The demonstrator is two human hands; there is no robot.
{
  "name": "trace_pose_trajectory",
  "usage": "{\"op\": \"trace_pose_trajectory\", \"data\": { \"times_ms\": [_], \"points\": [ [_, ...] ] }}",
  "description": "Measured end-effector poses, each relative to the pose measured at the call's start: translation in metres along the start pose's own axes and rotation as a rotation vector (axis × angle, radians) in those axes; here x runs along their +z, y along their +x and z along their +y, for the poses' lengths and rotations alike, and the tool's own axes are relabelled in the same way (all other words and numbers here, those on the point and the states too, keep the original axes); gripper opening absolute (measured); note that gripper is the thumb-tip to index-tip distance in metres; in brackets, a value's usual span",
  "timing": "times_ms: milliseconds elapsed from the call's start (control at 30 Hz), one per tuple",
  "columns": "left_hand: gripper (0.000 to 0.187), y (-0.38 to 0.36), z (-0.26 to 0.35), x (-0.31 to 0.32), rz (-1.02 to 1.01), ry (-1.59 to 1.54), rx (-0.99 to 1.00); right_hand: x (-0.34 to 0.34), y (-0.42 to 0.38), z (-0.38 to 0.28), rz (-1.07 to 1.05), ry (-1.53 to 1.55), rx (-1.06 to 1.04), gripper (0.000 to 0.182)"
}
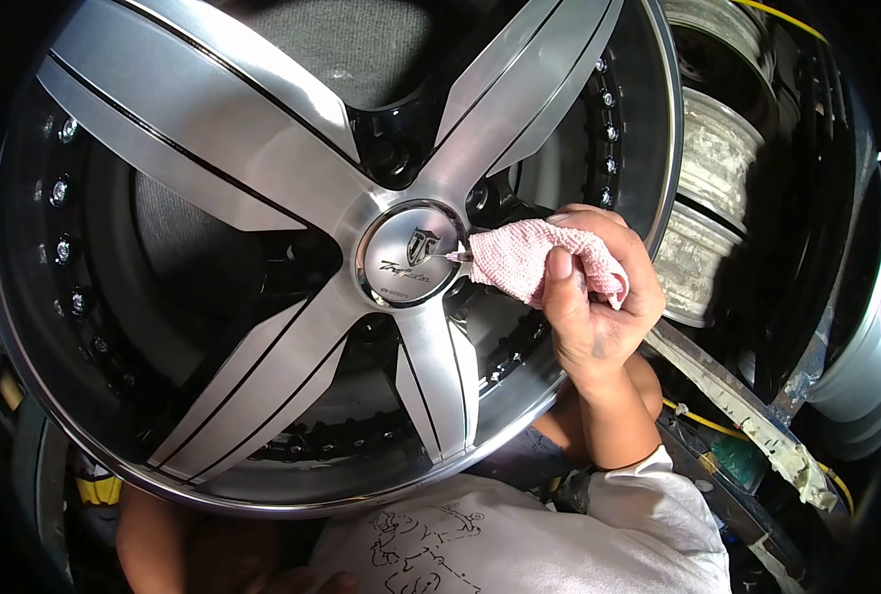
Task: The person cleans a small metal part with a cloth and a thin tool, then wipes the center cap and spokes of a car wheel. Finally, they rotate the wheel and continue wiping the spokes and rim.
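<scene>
My right hand [604, 332] is closed around a folded pink cloth [522, 259], thumb pressed on its near side. From the cloth's left end a thin pointed tip [456, 256] sticks out and meets the round silver center cap [386, 252]. The cap carries a dark shield logo and script lettering. Around it spreads a large alloy wheel [262, 129] with brushed silver spokes, black grooves and a dark inner barrel. At the bottom edge, in shadow, a little of my left hand [337, 582] shows; its fingers are mostly hidden.
Several dusty rims [713, 158] are stacked at the right. A metal frame bar [737, 401] with peeling tape runs beside my right arm, near a yellow cable [703, 420]. Another silver rim [861, 366] stands at the far right. Something yellow and black [99, 490] lies at lower left.
</scene>
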State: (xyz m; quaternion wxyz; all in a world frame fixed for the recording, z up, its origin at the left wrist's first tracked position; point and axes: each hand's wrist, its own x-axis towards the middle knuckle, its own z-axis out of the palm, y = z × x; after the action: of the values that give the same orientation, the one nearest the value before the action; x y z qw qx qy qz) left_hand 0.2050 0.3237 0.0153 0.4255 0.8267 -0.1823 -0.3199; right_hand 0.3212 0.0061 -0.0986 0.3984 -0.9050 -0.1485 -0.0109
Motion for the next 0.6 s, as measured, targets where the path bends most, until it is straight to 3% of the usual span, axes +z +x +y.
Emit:
{"op": "trace_pose_trajectory", "data": {
  "times_ms": [200,400,600],
  "points": [
    [0.034,0.004,-0.001,-0.009,-0.087,-0.02,0.001,0.0,0.0,0.0,-0.003,0.0,-0.008,0.023],
    [0.033,-0.006,0.006,0.021,0.165,-0.068,-0.063,0.0,-0.001,0.0,-0.006,0.01,0.004,0.024],
    [0.033,0.0,0.0,0.002,0.004,-0.002,0.013,0.001,0.0,0.0,-0.006,-0.003,-0.009,0.024]
  ]
}}
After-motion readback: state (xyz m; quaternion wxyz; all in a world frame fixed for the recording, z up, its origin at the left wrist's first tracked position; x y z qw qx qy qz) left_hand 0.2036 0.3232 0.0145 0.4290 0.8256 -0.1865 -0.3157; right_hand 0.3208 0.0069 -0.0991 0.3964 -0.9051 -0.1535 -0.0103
